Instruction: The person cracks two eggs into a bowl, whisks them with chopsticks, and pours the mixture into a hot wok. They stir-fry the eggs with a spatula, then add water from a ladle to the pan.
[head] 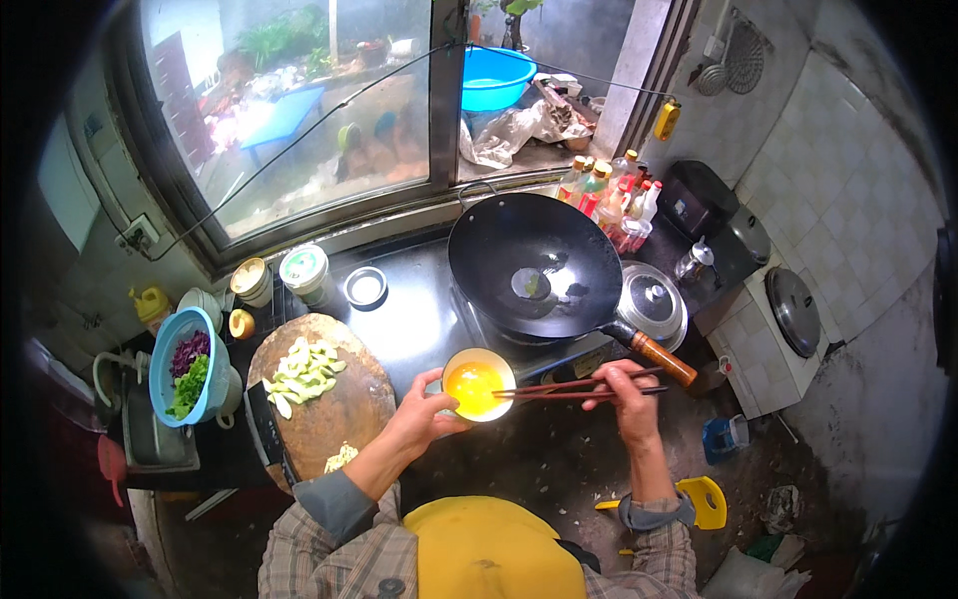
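Note:
My left hand [428, 415] holds a small bowl [506, 362] of beaten yellow egg [473, 385] by its rim, in front of the stove. A pair of dark wooden chopsticks [550, 391] is in my right hand [627, 397], with the tips in the egg at the bowl's right side. Beyond the bowl a black wok [490, 277] rests on the stove, with a little liquid at its bottom and its wooden handle [664, 359] pointing towards my right hand. On the left, a round wooden chopping board [352, 408] bears sliced green vegetable [303, 374] and a small chopped heap [342, 457].
A cleaver [266, 427] lies along the board's left edge. Left of it stands a blue basin [159, 374] with leafy vegetables. Tubs [305, 273] and a small dish [366, 287] line the window side. Bottles [599, 187] and a glass-lidded pot [653, 303] stand right of the wok.

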The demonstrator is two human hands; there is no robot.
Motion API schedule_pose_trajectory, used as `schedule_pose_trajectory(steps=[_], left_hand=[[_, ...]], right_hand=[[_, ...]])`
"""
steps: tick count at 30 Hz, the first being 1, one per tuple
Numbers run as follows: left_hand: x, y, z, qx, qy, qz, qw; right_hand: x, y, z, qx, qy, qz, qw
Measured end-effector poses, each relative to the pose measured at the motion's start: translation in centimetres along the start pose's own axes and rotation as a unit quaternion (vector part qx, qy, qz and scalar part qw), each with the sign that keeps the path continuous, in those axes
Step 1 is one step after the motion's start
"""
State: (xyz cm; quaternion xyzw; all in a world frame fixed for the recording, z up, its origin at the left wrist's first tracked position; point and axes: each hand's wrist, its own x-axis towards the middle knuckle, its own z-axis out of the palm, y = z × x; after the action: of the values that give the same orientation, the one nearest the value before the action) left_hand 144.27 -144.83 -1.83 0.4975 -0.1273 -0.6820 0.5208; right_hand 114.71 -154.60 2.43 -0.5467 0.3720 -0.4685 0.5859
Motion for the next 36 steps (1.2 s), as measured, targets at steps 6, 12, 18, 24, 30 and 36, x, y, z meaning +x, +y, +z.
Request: schedule_pose_trajectory(steps=[6, 12, 18, 24, 30, 36], left_hand=[[0.9, -0.8, 0.7, 0.021, 0.011, -0.010, 1.000], [0.2, -2.0, -1.1, -0.025, 0.013, -0.018, 0.999], [-3.3, -0.6, -0.3, -0.023, 0.079, 0.083, 0.993], [-3.8, 1.6, 3.1, -0.072, 0.108, 0.147, 0.981], [-3.4, 4.1, 3.7, -0.115, 0.050, 0.206, 0.971], [-2.8, 5.7, 2.3, -0.023, 0.108, 0.192, 0.975]], right_hand=[[-0.6, 1.2, -1.6, 0.054, 0.042, 0.019, 0.997], [-1.0, 2.4, -3.7, 0.174, 0.082, -0.003, 0.981], [-2.1, 5.3, 0.4, 0.156, 0.002, 0.042, 0.987], [-2.7, 7.1, 10.1, 0.211, -0.147, 0.142, 0.956], [-2.8, 6.5, 13.6, 0.196, -0.207, 0.164, 0.944], [-1.0, 1.1, 4.0, -0.318, -0.134, -0.109, 0.932]])
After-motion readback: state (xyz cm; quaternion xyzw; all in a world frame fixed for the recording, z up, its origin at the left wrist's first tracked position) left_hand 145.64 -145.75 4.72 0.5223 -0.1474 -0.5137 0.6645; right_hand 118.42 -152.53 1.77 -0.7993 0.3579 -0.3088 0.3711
